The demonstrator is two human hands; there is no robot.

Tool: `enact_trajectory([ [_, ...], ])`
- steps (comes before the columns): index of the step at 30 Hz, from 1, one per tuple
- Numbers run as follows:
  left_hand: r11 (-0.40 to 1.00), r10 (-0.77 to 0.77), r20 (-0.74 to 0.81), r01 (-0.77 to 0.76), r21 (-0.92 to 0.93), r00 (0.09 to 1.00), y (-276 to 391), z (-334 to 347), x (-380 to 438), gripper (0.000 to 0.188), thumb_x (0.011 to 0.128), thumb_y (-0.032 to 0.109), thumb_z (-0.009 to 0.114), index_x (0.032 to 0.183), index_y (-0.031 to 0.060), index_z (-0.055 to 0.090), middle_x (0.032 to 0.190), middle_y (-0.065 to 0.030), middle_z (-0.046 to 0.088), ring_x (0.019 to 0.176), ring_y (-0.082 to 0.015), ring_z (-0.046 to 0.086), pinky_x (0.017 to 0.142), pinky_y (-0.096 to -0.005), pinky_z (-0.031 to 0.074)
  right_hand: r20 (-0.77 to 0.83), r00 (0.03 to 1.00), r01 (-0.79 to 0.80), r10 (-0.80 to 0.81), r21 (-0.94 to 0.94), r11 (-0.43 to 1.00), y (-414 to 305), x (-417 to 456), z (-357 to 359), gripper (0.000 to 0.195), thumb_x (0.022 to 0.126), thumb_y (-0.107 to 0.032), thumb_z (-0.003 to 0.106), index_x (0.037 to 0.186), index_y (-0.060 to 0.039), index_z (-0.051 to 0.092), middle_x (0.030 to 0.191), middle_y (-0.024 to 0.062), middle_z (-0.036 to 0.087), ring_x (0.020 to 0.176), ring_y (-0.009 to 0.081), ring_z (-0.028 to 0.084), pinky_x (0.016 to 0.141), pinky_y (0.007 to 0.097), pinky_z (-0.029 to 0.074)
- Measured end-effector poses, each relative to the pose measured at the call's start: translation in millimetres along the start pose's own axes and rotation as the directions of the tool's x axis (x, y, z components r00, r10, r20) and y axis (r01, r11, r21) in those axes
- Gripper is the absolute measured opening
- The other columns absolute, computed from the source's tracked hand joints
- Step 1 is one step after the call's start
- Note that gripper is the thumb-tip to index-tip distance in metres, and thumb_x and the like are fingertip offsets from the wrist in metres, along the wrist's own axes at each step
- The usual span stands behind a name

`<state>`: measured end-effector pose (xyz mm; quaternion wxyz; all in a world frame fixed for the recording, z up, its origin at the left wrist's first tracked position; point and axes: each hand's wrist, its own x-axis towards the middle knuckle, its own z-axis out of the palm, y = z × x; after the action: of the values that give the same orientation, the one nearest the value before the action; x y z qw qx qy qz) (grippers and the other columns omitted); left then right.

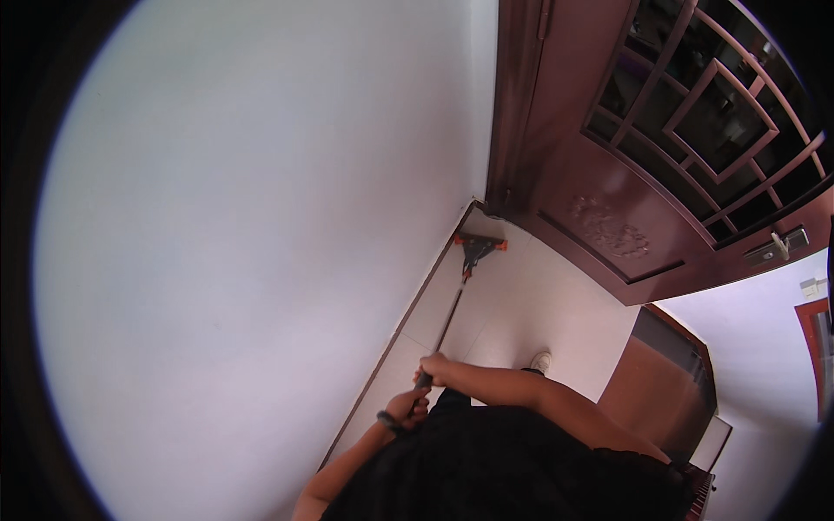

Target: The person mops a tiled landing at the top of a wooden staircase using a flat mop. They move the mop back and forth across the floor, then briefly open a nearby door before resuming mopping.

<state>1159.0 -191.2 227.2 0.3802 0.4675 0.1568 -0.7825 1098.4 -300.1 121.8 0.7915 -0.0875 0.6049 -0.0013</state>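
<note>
My left hand (407, 405), with a dark band at its wrist, grips the upper end of a mop handle (448, 323). Farther down the same pole, my right hand (432, 368) is closed around its dark grip. The pole slants away from me to a black and orange mop head (480, 243), which rests on the pale tiled floor (554, 286). One end of the head is at the dark baseboard (396, 333), near the corner beside the door. The underside of the head is hidden.
A white wall (247, 260) runs along my left. Ahead to the right stands a reddish-brown door (586, 228) with a glazed lattice and a metal handle (779, 246). A brown panel-like surface (655, 384) is at the right. My shoe (541, 362) is on the tiles.
</note>
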Motion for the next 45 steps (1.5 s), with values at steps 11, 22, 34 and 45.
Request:
enact_trajectory([
  [11, 0.955, 0.127, -0.117, -0.090, 0.282, 0.985, 0.8, 26.8, -65.5, 0.010, 0.080, 0.011, 0.056, 0.085, 0.0062, 0.049, 0.058, 0.0010, 0.044, 0.040, -0.0077, 0.039, 0.034, -0.0212, 0.028, 0.261, 0.950, -0.150, 0.170, -0.095, 0.984, 5.9, -39.3, -3.7, 0.006, 0.072, 0.005, 0.050, 0.068, 0.0039, 0.044, 0.063, 0.0128, 0.045, 0.068, 0.0308, 0.058, 0.066, 0.0466, 0.053],
  [22, 0.913, 0.261, -0.079, -0.219, 0.345, 0.962, 62.6, 58.4, 26.2, 0.009, 0.078, 0.010, 0.057, 0.078, 0.0064, 0.048, 0.057, 0.0006, 0.042, 0.037, -0.0065, 0.036, 0.031, -0.0203, 0.025, 0.241, 0.952, 0.171, -0.187, 0.085, 0.982, -96.2, 0.9, -25.0, 0.012, 0.076, -0.002, 0.047, 0.065, 0.0022, 0.044, 0.064, 0.0162, 0.048, 0.061, 0.0295, 0.053, 0.062, 0.0452, 0.052],
  [34, 0.980, 0.150, -0.145, -0.127, 0.154, 0.978, 130.4, 58.5, 42.6, 0.008, 0.081, 0.011, 0.055, 0.085, 0.0053, 0.051, 0.057, 0.0003, 0.043, 0.036, -0.0060, 0.032, 0.031, -0.0193, 0.024, 0.064, 0.964, 0.258, -0.256, -0.027, 0.966, -140.7, 32.8, 15.1, 0.003, 0.074, 0.001, 0.044, 0.071, 0.0016, 0.042, 0.065, 0.0123, 0.045, 0.061, 0.0269, 0.055, 0.054, 0.0403, 0.050],
  [45, 0.997, -0.043, -0.069, 0.047, 0.061, 0.997, 5.5, -10.2, -58.6, 0.023, 0.083, 0.018, 0.053, 0.102, 0.0036, 0.054, 0.064, 0.0014, 0.048, 0.048, -0.0071, 0.042, 0.043, -0.0208, 0.035, 0.185, 0.922, -0.198, 0.340, -0.530, 0.825, -12.1, 2.7, 2.7, 0.022, 0.080, -0.010, 0.046, 0.094, 0.0064, 0.051, 0.084, 0.0221, 0.060, 0.072, 0.0373, 0.062, 0.063, 0.0504, 0.053],
])
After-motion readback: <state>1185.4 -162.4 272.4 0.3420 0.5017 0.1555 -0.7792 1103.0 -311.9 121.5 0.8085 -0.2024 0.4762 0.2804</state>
